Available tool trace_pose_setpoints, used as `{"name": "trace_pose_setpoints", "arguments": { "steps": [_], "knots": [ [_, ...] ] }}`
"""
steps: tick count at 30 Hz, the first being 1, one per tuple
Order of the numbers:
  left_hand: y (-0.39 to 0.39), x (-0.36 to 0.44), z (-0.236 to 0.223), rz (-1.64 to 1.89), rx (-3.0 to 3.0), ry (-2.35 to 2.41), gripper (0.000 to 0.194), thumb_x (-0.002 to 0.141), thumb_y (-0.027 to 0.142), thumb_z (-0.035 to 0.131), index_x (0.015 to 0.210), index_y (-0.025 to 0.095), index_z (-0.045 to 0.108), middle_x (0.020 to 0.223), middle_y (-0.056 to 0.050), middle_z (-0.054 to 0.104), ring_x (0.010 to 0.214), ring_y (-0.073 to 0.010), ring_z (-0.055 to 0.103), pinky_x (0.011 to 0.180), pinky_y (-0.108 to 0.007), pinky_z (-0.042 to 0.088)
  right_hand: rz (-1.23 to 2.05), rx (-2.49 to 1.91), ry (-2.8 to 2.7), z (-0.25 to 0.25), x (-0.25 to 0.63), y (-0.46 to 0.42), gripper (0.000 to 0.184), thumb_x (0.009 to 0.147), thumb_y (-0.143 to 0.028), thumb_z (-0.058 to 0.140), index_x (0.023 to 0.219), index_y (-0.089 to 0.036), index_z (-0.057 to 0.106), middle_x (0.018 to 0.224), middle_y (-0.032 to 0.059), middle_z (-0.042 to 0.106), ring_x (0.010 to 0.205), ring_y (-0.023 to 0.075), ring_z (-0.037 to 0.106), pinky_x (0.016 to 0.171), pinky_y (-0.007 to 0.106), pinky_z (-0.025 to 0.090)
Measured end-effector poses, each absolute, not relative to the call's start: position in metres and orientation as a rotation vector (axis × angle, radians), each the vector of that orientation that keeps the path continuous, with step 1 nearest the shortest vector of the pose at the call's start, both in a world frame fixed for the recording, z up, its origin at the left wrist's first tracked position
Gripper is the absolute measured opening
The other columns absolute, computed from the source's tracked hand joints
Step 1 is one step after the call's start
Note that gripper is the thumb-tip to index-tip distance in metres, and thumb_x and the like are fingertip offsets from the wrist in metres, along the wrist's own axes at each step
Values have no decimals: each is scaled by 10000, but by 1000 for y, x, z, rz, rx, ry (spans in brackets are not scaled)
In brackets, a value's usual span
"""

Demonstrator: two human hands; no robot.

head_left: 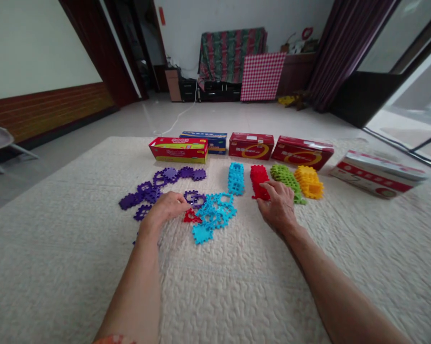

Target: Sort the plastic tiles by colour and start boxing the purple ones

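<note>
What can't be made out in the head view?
Head view:
- Red piece: contact too small to tell whether the left hand grips it.
- Red stack: near right part hidden by the right hand; grip unclear.
- Nearest purple piece: mostly hidden by the left forearm.
- Blue box: lower left hidden by the red-and-yellow box.
- Chair: cut off by left edge.

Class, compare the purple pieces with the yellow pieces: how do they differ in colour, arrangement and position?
The purple pieces are dark; the yellow pieces are bright. The purple pieces lie spread out, the yellow pieces bunched together. The purple pieces are further left than the yellow pieces. Both have toothed edges.
</note>
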State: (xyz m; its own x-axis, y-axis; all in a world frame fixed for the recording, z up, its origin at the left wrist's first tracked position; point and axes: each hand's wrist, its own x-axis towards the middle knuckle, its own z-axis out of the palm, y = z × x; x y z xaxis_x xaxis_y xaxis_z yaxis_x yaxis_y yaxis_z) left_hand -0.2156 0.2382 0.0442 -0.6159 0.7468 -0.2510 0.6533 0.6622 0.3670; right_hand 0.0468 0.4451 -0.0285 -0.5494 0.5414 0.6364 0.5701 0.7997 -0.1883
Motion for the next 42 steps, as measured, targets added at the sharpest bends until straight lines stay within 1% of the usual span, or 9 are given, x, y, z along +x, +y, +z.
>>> {"name": "trace_pose_setpoints", "arguments": {
  "steps": [6, 10, 13, 19, 27, 30, 33, 37, 42],
  "knots": [
    [242, -200, 55, 70, 1024, 2439, 326, 683, 488, 603, 560, 189, 636, 419, -6, 520, 468, -149, 504, 489, -248, 317, -26, -800, -2280, -26, 47, 443, 370, 799, -282, 625, 1160, -208, 588, 1196, 111, 589, 1118, 299, 484, 947, 455, 334],
    [243, -203, 48, 142, 1024, 2431, 284, 690, 362, 552, 460, 197, 575, 392, -14, 493, 431, -147, 471, 471, -256, 306, 14, -797, -2312, -21, 47, 438, 382, 790, -253, 617, 1167, -206, 583, 1201, 113, 581, 1129, 300, 474, 967, 467, 320],
    [242, -207, 43, 223, 1042, 2444, 239, 641, 278, 550, 414, 205, 551, 383, -17, 496, 415, -148, 457, 457, -254, 286, 38, -793, -2314, -19, 46, 436, 375, 791, -241, 609, 1164, -219, 581, 1201, 111, 579, 1134, 308, 468, 982, 493, 301],
    [241, -204, 44, 201, 1082, 2419, 221, 600, 275, 578, 394, 212, 532, 368, -10, 472, 396, -148, 433, 451, -260, 272, 76, -773, -2316, -17, 44, 433, 342, 803, -219, 591, 1145, -211, 587, 1181, 113, 593, 1138, 305, 470, 973, 491, 306],
    [240, -214, 52, 124, 1089, 2580, 246, 622, 296, 536, 393, 217, 498, 417, -41, 500, 466, -182, 501, 490, -274, 303, 185, -649, -2254, -14, 40, 425, 335, 797, -175, 580, 1131, -200, 593, 1154, 98, 603, 1098, 270, 506, 1003, 476, 334],
    [247, -206, 56, 280, 1062, 2619, 227, 661, 301, 511, 458, 212, 560, 466, -43, 575, 491, -191, 549, 491, -272, 321, 237, -587, -2239, -13, 38, 421, 356, 788, -155, 580, 1142, -196, 588, 1153, 105, 609, 1084, 266, 523, 999, 466, 366],
    [262, -184, 49, 641, 1043, 2479, 140, 652, 298, 547, 579, 205, 620, 512, -11, 622, 548, -191, 613, 493, -246, 363, 305, -512, -2267, -12, 36, 415, 359, 803, -155, 575, 1158, -205, 581, 1151, 103, 621, 1080, 264, 536, 988, 462, 396],
    [282, -154, 30, 983, 1023, 2271, 69, 631, 265, 589, 637, 197, 596, 519, 28, 608, 521, -158, 622, 483, -215, 397, 410, -367, -2309, -9, 32, 400, 350, 839, -188, 569, 1188, -213, 564, 1163, 101, 623, 1072, 252, 555, 950, 442, 442],
    [291, -137, 21, 1219, 885, 2105, 69, 659, 254, 592, 685, 191, 587, 513, 42, 597, 471, -125, 584, 428, -191, 370, 530, -107, -2374, -5, 26, 382, 421, 826, -212, 574, 1243, -209, 519, 1191, 123, 608, 1087, 248, 574, 931, 433, 481]
  ]
}}
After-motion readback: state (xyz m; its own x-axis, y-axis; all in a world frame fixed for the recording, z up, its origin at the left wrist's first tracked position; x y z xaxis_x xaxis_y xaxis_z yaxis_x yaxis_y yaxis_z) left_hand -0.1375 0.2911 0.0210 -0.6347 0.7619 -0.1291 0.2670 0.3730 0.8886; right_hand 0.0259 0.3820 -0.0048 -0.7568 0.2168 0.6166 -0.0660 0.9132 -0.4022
